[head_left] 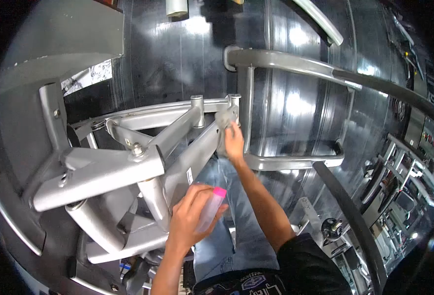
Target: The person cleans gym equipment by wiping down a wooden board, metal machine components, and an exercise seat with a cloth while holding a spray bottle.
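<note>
My left hand (190,216) is wrapped round a translucent bottle (208,211) with a pink cap, held low in front of my body. Farther forward, my right hand (234,142) presses a greyish cloth (223,123) against the end of a silver metal beam (197,152), near a short upright tube. Some of the right fingers are hidden by the cloth. The beam belongs to a welded silver frame (99,172) that fills the left side, with a bolt (137,150) on its nearer plate.
A grey tubular frame (295,61) lies on the dark shiny floor (163,64) at the right. At the upper left is a large grey panel (79,34). More metal frames and a round black part (332,228) are at the lower right.
</note>
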Demonstrator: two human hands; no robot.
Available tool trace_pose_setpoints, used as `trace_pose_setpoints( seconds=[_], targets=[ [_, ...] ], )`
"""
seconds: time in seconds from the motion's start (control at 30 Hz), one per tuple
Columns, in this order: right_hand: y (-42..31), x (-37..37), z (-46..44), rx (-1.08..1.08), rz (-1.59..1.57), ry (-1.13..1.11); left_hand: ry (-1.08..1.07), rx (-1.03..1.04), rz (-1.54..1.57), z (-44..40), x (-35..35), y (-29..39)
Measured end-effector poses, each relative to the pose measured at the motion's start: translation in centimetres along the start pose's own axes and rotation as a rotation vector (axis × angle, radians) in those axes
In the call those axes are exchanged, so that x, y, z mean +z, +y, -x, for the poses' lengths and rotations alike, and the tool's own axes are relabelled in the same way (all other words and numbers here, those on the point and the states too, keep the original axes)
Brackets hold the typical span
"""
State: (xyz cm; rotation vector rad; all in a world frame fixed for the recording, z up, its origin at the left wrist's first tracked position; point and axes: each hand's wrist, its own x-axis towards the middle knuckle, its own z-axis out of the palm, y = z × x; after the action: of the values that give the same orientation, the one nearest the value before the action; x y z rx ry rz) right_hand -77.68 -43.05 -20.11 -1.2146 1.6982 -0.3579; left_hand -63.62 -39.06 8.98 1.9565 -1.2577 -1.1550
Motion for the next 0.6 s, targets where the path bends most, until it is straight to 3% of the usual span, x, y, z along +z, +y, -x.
trace_pose_setpoints(
  seconds=[0.17,0.23,0.37,0.43,0.5,0.53,0.6],
  targets=[
    [-3.9,-4.5,7.1,-0.1,-0.215,-0.407,0.069,0.059,0.125,0.0,0.1,0.4],
    [-9.0,-8.1,8.3,0.094,-0.42,-0.658,0.107,0.077,0.185,0.1,0.2,0.3],
    [-12.6,-12.4,10.6,0.167,-0.594,-0.601,0.182,0.088,0.284,0.7,0.9,-1.2],
    [-13.4,-14.3,12.2,0.077,-0.608,-0.583,0.16,0.02,0.545,1.0,0.5,-1.3],
    [-13.6,-16.3,14.3,0.219,-0.85,-0.56,0.246,0.062,0.699,1.5,1.0,-1.6],
    [-14.7,-16.9,15.7,0.264,-0.819,-0.445,0.297,0.061,0.798,1.9,0.5,-1.0],
    [-15.6,-19.6,18.9,0.37,-0.926,-0.539,0.39,0.153,0.906,3.5,-1.0,1.2]
  ],
)
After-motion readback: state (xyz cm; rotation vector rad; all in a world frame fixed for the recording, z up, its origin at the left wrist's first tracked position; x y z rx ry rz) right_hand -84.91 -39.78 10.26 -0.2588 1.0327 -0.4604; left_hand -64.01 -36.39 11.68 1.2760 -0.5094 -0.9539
